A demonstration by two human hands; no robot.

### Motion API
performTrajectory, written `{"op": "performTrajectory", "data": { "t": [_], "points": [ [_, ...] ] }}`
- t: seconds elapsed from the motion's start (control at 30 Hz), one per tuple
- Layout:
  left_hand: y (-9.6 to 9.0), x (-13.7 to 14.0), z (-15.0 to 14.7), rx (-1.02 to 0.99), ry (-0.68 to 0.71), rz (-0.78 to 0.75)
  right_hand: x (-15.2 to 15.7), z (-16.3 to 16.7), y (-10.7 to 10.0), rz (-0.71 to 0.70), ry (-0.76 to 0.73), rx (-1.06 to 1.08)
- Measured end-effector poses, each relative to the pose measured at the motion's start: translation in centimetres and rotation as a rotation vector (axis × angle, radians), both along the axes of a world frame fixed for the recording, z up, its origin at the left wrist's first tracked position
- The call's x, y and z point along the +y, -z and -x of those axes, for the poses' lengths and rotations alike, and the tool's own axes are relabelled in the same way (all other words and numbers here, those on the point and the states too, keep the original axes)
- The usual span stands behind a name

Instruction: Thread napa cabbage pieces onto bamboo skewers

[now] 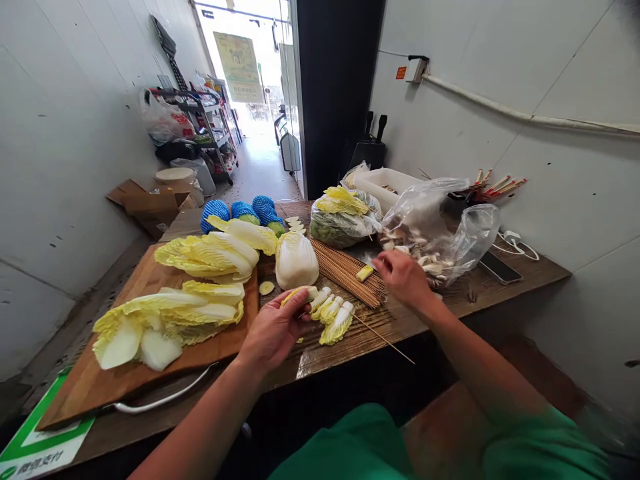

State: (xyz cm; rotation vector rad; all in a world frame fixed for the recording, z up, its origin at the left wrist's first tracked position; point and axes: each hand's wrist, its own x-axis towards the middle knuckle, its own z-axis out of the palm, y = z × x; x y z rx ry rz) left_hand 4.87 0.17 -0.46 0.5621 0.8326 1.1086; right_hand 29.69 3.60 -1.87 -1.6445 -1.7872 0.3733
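My left hand (275, 328) pinches a small rolled piece of napa cabbage leaf (300, 294) over the table. Just right of it lie several cabbage rolls (336, 322), with one bamboo skewer (383, 339) sticking out of them toward me. My right hand (401, 275) is closed at the fingertips above the right end of the bamboo skewers (345, 270); what it pinches, if anything, is too small to make out. A cut cabbage piece (365, 273) rests on that pile, left of my right hand. Behind my left hand stands a pale napa cabbage head (296, 260).
Loose cabbage leaves (165, 320) cover much of the wooden cutting board (220, 350) on the left. Blue-netted vegetables (243, 211) sit behind. A clear bag of mushrooms (430, 257), a bag of greens (345, 220), a white tub (385, 179) and a phone (500, 267) are on the right.
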Motion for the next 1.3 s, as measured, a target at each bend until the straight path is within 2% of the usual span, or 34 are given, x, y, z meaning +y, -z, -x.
{"op": "performTrajectory", "data": {
  "t": [0.1, 0.17, 0.23, 0.37, 0.47, 0.57, 0.73, 0.9, 1.0, 1.17, 1.3],
  "points": [
    [0.5, -0.4, 0.4, 0.070, -0.153, -0.049, -4.8, 2.4, 1.1, 0.065, -0.142, -0.175],
    [0.9, -0.5, 0.7, 0.076, -0.208, -0.028, -6.8, 3.7, 2.0, 0.086, -0.174, -0.273],
    [1.2, -0.5, 0.9, 0.064, -0.211, 0.013, -7.4, 4.5, 2.8, 0.094, -0.173, -0.320],
    [1.6, -0.1, 1.2, 0.092, -0.202, 0.018, -6.5, 4.5, 3.2, 0.114, -0.157, -0.290],
    [1.7, 0.3, 1.4, 0.096, -0.224, 0.007, -6.6, 3.9, 3.1, 0.146, -0.169, -0.212],
    [1.9, 0.4, 1.5, 0.107, -0.213, 0.024, -8.1, 3.1, 3.3, 0.172, -0.179, -0.086],
    [2.5, 0.3, 0.8, 0.121, -0.186, 0.034, -11.5, 2.3, 3.9, 0.213, -0.044, 0.291],
    [2.5, -0.4, -0.6, 0.056, -0.176, 0.079, -13.4, 3.2, 4.0, 0.415, -0.219, 0.728],
    [2.1, -1.1, -1.1, 0.044, -0.140, 0.117, -13.7, 4.2, 4.2, 0.485, -0.230, 0.909],
    [1.5, -1.7, -0.9, 0.067, -0.151, 0.109, -13.6, 4.6, 4.9, 0.625, -0.284, 1.015],
    [1.5, -1.8, -0.5, 0.129, -0.149, 0.096, -13.6, 4.4, 5.0, 0.665, -0.303, 1.003]
  ]
}}
